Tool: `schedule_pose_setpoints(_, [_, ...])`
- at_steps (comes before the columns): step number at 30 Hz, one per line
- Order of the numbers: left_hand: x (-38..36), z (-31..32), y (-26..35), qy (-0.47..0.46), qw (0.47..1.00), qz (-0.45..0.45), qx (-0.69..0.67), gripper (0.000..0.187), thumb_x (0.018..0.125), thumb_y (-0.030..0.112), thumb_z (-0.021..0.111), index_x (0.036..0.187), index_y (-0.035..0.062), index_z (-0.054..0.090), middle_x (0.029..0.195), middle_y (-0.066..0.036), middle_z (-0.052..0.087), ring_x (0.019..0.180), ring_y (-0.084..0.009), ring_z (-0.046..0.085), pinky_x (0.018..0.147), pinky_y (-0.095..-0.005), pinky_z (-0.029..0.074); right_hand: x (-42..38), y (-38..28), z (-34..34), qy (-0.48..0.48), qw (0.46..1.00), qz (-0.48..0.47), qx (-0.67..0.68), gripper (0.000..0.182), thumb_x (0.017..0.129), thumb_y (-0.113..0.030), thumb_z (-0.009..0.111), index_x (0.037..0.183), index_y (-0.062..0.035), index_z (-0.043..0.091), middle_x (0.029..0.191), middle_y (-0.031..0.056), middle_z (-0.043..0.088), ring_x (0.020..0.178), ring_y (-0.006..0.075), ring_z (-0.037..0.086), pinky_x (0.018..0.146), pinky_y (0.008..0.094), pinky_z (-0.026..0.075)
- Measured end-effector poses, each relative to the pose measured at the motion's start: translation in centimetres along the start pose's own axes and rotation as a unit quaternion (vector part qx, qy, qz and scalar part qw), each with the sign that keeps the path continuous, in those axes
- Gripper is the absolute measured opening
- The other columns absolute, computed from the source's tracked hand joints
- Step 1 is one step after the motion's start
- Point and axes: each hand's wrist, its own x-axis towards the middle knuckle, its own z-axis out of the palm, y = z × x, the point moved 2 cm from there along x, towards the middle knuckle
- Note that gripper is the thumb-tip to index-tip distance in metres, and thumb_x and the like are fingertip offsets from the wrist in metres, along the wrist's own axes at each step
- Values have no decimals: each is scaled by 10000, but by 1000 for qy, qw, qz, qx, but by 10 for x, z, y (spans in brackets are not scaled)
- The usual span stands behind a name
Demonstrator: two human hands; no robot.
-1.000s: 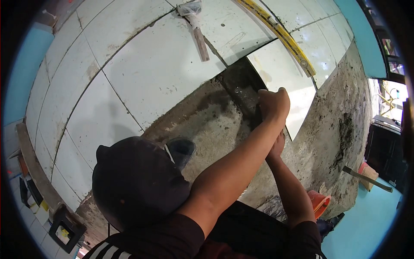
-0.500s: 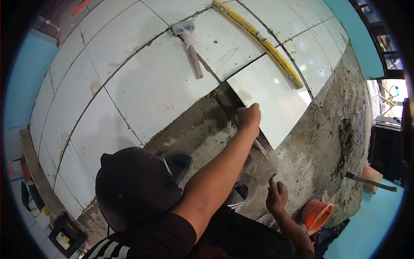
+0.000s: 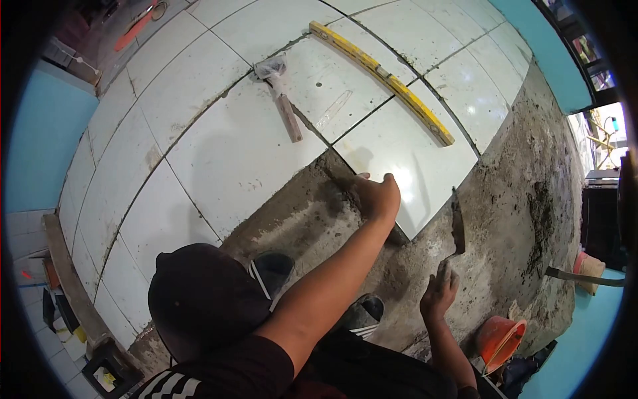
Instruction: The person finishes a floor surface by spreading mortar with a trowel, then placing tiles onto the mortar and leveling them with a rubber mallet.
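My left hand (image 3: 377, 198) is closed at the near left edge of a white tile (image 3: 425, 163), some of its fingers hidden from view. The tile lies beside the laid floor tiles, with bare mortar along its near sides. A yellow spirit level (image 3: 392, 81) rests across its far part. My right hand (image 3: 438, 287) grips a trowel (image 3: 458, 225) by its handle, the narrow blade pointing away over the rough cement at the tile's right. A mallet with a wooden handle (image 3: 288, 118) and a wrapped head lies on the tiles to the left.
An orange bucket (image 3: 502, 342) stands at lower right, near a hatchet-like tool (image 3: 585, 277) by the blue wall. Two dark striped shoes (image 3: 272, 272) are on the cement. A capped head (image 3: 206, 296) fills the lower left. A long board (image 3: 73, 279) lies at far left.
The white tile now sits closer against the neighbouring tiles, the dark gap narrower. My right hand has moved right, and the trowel has swung from beside the tile's near edge to its right.
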Motion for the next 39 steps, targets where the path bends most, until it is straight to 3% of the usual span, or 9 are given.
schedule_pose_setpoints(1, [-3,1,0,16,999,19,32,566,899,205,658,1342,-84,456,1349,-288,540,1222,-430,588,1055,-500,473,9,1,0,17,1000,-6,5,583,898,15,703,1461,-38,562,1214,227,595,1084,434,610,921,456,513])
schedule_pose_setpoints(4, [8,-5,5,-10,980,158,122,668,925,246,668,1437,-100,416,1466,-265,510,1334,-431,533,1138,-471,426,30,7,6,53,998,-8,18,615,915,12,693,1503,-44,521,1243,235,590,1108,432,605,943,458,507])
schedule_pose_setpoints(7, [47,7,-1,28,884,310,349,807,972,329,651,1562,-100,305,1648,-248,340,1525,-409,334,1256,-460,283,43,5,9,72,997,4,7,633,921,6,689,1523,-41,496,1258,244,583,1127,441,595,959,467,499])
schedule_pose_setpoints(11, [82,1,3,-66,804,237,541,902,1043,437,539,1634,-93,110,1745,-240,19,1624,-372,14,1313,-488,73,43,0,16,89,994,40,42,620,922,-4,689,1513,-33,504,1259,248,582,1120,447,590,961,474,496])
schedule_pose_setpoints(14, [85,-1,-1,-86,744,234,620,919,1052,444,520,1628,-111,67,1739,-259,6,1619,-396,13,1313,-488,76,39,5,27,80,995,38,44,615,918,-5,689,1506,-29,509,1258,248,582,1116,445,591,958,476,498])
schedule_pose_setpoints(24, [88,-6,6,-122,726,237,634,1014,1001,466,615,1613,-139,79,1720,-313,17,1605,-448,57,1307,-503,106,77,-7,50,59,994,16,88,612,916,5,672,1504,-8,501,1273,262,576,1159,448,580,1003,485,480])
schedule_pose_setpoints(33, [87,4,21,-119,639,209,730,1034,969,472,666,1598,-162,145,1698,-354,95,1587,-476,144,1297,-517,139,79,-14,50,61,994,-7,86,628,905,-31,692,1501,7,498,1303,286,561,1210,474,558,1042,508,459])
schedule_pose_setpoints(39, [96,6,15,-124,635,212,732,1037,968,479,677,1589,-174,163,1684,-380,109,1571,-495,191,1288,-527,171,72,-10,54,29,997,8,75,626,920,-44,688,1512,-2,486,1294,286,564,1191,482,562,1041,505,459])
